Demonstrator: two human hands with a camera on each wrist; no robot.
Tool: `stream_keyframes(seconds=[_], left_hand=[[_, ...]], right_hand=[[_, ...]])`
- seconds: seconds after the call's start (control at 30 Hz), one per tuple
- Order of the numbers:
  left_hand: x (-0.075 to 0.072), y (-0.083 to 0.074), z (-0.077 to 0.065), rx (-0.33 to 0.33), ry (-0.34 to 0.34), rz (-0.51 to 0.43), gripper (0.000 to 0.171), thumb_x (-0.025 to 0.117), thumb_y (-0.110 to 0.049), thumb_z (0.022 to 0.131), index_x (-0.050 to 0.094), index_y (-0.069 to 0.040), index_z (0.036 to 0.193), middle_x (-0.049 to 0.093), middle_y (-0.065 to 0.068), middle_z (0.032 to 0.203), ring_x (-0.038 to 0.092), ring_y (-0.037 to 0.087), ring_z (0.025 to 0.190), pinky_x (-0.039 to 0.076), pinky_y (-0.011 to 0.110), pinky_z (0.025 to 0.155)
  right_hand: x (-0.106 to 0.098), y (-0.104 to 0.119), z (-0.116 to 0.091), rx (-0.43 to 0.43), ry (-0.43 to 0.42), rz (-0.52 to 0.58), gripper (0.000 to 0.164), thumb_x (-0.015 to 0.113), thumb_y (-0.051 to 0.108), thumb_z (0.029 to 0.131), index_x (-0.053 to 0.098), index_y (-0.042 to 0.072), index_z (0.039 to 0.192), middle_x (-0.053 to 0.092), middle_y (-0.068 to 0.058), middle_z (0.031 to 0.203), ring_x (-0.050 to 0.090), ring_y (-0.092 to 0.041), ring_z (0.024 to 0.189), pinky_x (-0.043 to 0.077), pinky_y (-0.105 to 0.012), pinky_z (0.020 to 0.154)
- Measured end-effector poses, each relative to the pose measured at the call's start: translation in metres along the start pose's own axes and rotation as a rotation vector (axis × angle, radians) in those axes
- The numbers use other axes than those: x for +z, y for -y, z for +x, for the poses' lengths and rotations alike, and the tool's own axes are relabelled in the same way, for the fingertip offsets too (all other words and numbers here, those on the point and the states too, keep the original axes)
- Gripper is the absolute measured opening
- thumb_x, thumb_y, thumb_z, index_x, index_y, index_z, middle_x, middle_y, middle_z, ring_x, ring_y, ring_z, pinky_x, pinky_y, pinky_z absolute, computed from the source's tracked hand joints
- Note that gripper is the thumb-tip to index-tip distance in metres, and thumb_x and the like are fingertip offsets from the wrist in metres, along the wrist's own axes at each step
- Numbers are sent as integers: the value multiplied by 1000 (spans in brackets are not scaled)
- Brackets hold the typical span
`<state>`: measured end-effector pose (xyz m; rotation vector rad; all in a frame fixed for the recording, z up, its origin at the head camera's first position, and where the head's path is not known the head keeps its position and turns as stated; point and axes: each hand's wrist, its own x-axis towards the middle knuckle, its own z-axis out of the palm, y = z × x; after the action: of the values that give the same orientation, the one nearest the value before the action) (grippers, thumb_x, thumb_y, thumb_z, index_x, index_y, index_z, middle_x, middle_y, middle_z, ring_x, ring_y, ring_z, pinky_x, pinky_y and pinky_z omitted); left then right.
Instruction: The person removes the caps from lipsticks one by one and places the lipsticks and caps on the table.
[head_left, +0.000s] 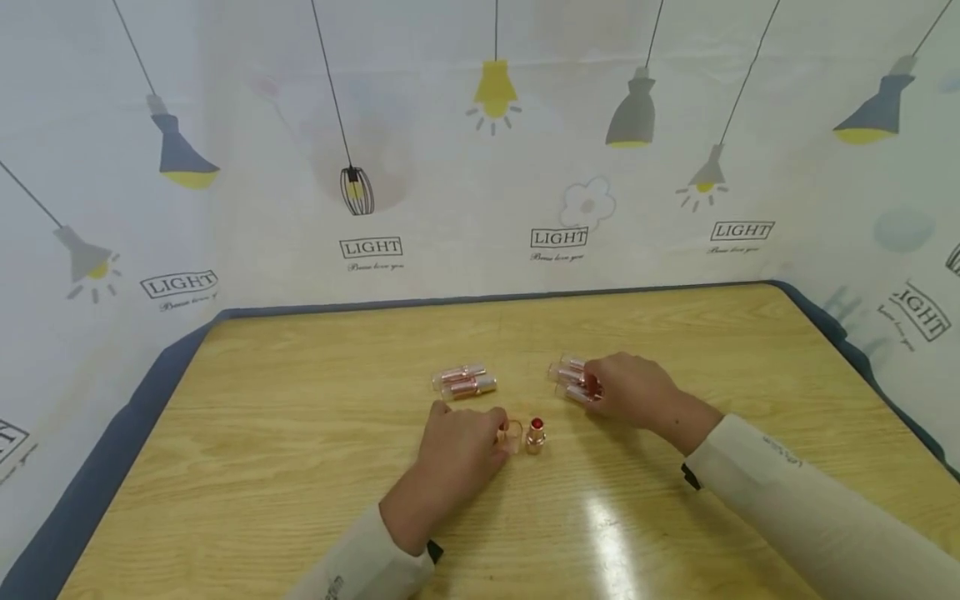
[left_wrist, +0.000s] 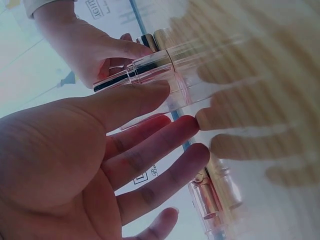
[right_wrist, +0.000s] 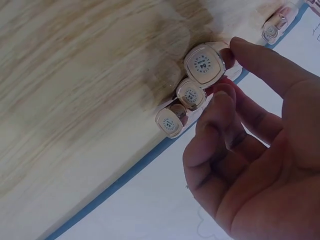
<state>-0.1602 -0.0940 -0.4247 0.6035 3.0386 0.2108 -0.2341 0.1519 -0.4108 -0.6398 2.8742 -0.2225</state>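
My left hand [head_left: 461,442] pinches a clear lipstick cap [head_left: 513,436] that stands on the table, the thumb on one side and fingers on the other. Just right of the cap an uncapped lipstick [head_left: 536,437] stands upright, its red tip showing and its base gold. Farther right my right hand [head_left: 633,390] holds the nearest of three capped lipsticks [head_left: 572,392] lying side by side, thumb and fingers at its base end. Their round-cornered base labels [right_wrist: 204,65] face the right wrist camera.
Two more capped lipsticks [head_left: 468,387] lie side by side beyond my left hand. The wood-grain table [head_left: 285,467] ends at a blue-edged cloth [head_left: 360,305] with printed lamps, which rises behind it and at both sides.
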Motion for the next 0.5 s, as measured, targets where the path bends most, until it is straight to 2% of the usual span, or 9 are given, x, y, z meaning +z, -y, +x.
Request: stream_keyframes(seconds=[0.2,0.37,0.5], left_hand=[[-1,0,1,-1,2,-1,30,74,-38,90,69,-20,114,74,-7,82,67,10,74,44,55,96],[-4,-2,1,-15,8,-1,29,72,-35,92,69,-20,117,77,-4,89,70,12,80,43,55,95],[-8,-3,-3,-11,27,-1,31,73,-31,91,67,-21,120,77,-2,90,69,13,78,44,54,93]], right_hand=[[1,3,-1,27,41,5,19,79,24,85,65,12,84,60,3,74,50,-12,65,39,-27,55],[-1,7,-4,23,8,-7,18,78,23,86,64,12,82,58,3,72,49,-12,64,39,-27,54],[-3,10,-9,11,-8,-14,16,78,23,87,66,13,82,60,4,73,49,-11,64,39,-27,54]])
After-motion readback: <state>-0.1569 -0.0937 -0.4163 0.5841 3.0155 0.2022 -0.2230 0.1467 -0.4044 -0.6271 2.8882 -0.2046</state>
